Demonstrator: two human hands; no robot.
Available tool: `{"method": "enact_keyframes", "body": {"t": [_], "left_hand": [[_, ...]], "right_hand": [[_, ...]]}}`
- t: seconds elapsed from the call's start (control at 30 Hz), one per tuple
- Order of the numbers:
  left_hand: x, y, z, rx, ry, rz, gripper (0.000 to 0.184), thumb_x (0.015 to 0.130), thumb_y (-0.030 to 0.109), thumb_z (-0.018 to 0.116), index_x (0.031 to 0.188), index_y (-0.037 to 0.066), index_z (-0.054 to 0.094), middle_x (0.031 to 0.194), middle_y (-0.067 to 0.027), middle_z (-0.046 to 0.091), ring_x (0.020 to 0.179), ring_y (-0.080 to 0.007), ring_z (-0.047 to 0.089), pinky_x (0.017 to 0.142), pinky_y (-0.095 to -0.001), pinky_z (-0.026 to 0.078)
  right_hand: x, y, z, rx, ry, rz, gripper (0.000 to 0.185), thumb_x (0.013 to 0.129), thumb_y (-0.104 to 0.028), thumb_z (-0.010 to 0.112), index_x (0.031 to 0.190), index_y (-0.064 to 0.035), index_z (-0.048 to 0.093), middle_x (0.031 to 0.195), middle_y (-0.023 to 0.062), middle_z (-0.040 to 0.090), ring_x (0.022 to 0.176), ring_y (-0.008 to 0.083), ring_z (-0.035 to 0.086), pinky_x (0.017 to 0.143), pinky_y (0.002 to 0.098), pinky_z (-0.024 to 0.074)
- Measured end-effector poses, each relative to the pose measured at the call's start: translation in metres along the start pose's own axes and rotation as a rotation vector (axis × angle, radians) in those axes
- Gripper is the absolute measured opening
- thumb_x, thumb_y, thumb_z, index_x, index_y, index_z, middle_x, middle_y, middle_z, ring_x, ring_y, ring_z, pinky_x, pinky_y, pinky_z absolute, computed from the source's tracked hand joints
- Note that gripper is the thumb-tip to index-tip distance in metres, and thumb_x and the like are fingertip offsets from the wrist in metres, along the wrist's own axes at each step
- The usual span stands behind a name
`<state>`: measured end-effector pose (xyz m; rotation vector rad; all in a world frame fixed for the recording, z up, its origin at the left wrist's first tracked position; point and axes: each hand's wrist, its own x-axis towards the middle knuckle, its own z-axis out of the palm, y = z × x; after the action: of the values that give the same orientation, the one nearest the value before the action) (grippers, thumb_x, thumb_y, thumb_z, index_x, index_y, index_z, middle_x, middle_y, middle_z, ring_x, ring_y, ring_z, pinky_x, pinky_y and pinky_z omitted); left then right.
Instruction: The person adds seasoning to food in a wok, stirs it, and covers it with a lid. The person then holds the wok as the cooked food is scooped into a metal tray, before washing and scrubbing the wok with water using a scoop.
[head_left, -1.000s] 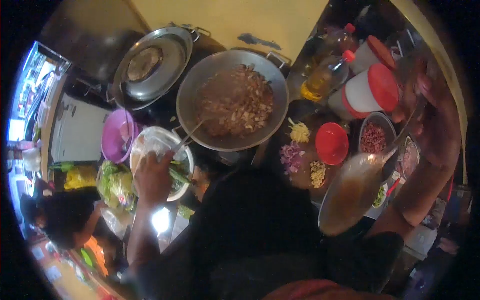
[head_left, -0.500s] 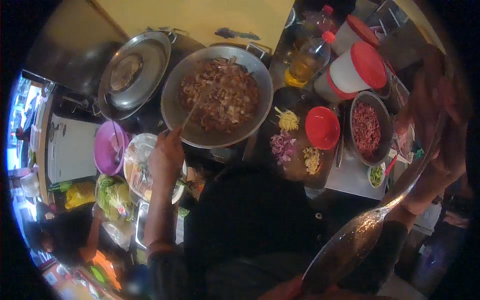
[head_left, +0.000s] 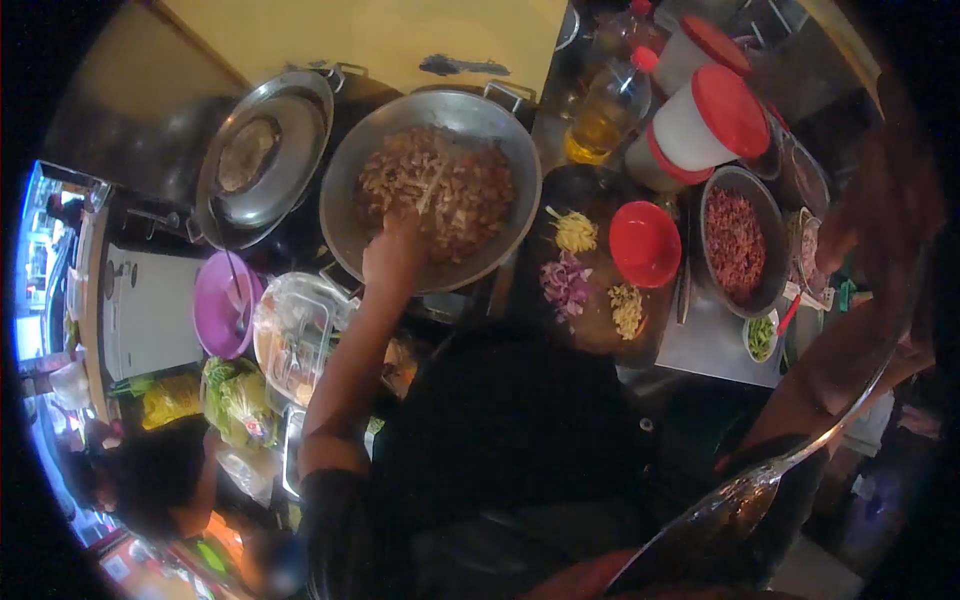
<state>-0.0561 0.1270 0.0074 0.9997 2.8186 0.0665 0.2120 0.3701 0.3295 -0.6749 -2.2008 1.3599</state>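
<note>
My left hand (head_left: 395,250) is closed around a thin-handled stirring utensil (head_left: 432,188) and reaches over the near rim of a wide metal wok (head_left: 350,130). Chopped brown meat (head_left: 470,200) in sauce fills the wok, and the utensil's tip sits among the pieces. At the far right, close to the camera and in shadow, my right hand (head_left: 880,210) grips a large metal spoon (head_left: 760,490) by its handle. Its bowl slants down to the bottom edge, seen almost side-on. A blurred reddish shape (head_left: 580,580) there meets the bowl; I cannot make it out.
Right of the wok, a board (head_left: 595,270) bears chopped onion, garlic and pale strips beside a red bowl (head_left: 645,243). Further right are a bowl of minced meat (head_left: 735,235), red-lidded tubs (head_left: 690,130) and an oil bottle (head_left: 605,115). Another person (head_left: 150,475) is at lower left.
My left hand has moved up and right with the utensil, from the wok's near rim to over the meat. The large spoon has turned from showing its bowl broadly to nearly edge-on.
</note>
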Motion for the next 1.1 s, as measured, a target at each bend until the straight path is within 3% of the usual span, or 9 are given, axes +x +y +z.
{"method": "enact_keyframes", "body": {"t": [0.23,0.33,0.43,0.57,0.63,0.8,0.93,1.03,1.1], "left_hand": [[-0.068,-0.023,-0.077,0.012,-0.012,0.070,0.033,0.082,0.013,0.046,0.114,0.016,0.055,0.103,-0.0158,0.054,0.075,-0.0370,0.062,0.064,-0.0468,0.050],[-0.098,-0.027,-0.117,-0.040,-0.001,0.008,0.032,0.084,0.015,0.048,0.114,0.021,0.058,0.091,-0.0132,0.057,0.078,-0.0345,0.061,0.064,-0.0428,0.050],[-0.115,-0.013,-0.141,0.013,-0.233,-0.095,0.032,0.085,0.016,0.048,0.114,0.024,0.058,0.093,-0.0133,0.056,0.079,-0.0343,0.060,0.066,-0.0442,0.049],[-0.107,-0.014,-0.087,0.019,-0.246,-0.015,0.039,0.084,0.016,0.044,0.121,0.026,0.053,0.106,-0.0177,0.054,0.089,-0.0371,0.059,0.074,-0.0497,0.047],[-0.083,-0.005,-0.060,-0.034,-0.214,-0.128,0.040,0.082,0.015,0.045,0.120,0.025,0.052,0.111,-0.0194,0.053,0.090,-0.0381,0.059,0.073,-0.0498,0.048],[-0.041,-0.019,-0.010,-0.099,0.005,-0.057,0.038,0.083,0.016,0.044,0.118,0.023,0.054,0.101,-0.0180,0.057,0.083,-0.0401,0.059,0.071,-0.0477,0.048],[-0.043,-0.018,-0.048,-0.163,-0.056,-0.122,0.039,0.082,0.015,0.044,0.120,0.020,0.053,0.104,-0.0177,0.058,0.083,-0.0393,0.059,0.072,-0.0468,0.048],[-0.030,-0.026,-0.036,-0.088,0.073,-0.178,0.032,0.085,0.017,0.041,0.115,0.015,0.052,0.104,-0.0191,0.056,0.080,-0.0386,0.062,0.066,-0.0487,0.050],[-0.024,-0.037,0.004,-0.052,0.133,0.002,0.033,0.085,0.015,0.040,0.116,0.016,0.050,0.101,-0.0185,0.057,0.078,-0.0377,0.062,0.066,-0.0488,0.050]], "right_hand": [[-0.001,0.004,-0.005,0.005,0.021,-0.018,0.034,0.085,-0.027,0.056,0.104,0.0015,0.053,0.085,0.0077,0.059,0.076,0.0114,0.056,0.064,0.0264,0.0449],[-0.002,0.005,-0.006,0.009,0.034,-0.024,0.034,0.085,-0.027,0.056,0.103,0.0012,0.054,0.086,0.0080,0.060,0.077,0.0122,0.056,0.066,0.0273,0.0449],[-0.003,0.006,-0.008,0.008,0.048,-0.027,0.033,0.085,-0.028,0.056,0.102,0.0010,0.055,0.086,0.0084,0.060,0.078,0.0130,0.057,0.067,0.0281,0.0450],[-0.007,0.010,-0.006,-0.001,0.053,-0.037,0.033,0.085,-0.028,0.056,0.101,0.0006,0.056,0.087,0.0089,0.060,0.079,0.0140,0.057,0.070,0.0292,0.0451],[-0.009,0.017,-0.006,-0.005,0.058,-0.032,0.033,0.085,-0.028,0.056,0.100,0.0005,0.056,0.087,0.0091,0.061,0.080,0.0145,0.057,0.071,0.0297,0.0451],[-0.011,0.036,-0.010,-0.023,0.084,-0.026,0.032,0.085,-0.029,0.056,0.099,0.0001,0.057,0.087,0.0097,0.061,0.081,0.0158,0.058,0.073,0.0311,0.0452],[-0.015,0.098,-0.019,-0.115,0.148,0.011,0.032,0.085,-0.029,0.056,0.098,-0.0003,0.058,0.088,0.0102,0.062,0.082,0.0169,0.058,0.075,0.0322,0.0453],[-0.027,0.186,0.005,-0.535,0.483,0.110,0.025,0.086,-0.026,0.058,0.086,-0.0011,0.059,0.079,0.0116,0.063,0.074,0.0178,0.059,0.066,0.0306,0.0455],[-0.037,0.260,0.007,-0.477,0.496,0.148,0.028,0.087,-0.027,0.058,0.086,0.0002,0.058,0.075,0.0113,0.062,0.069,0.0194,0.058,0.064,0.0315,0.0448]]}}
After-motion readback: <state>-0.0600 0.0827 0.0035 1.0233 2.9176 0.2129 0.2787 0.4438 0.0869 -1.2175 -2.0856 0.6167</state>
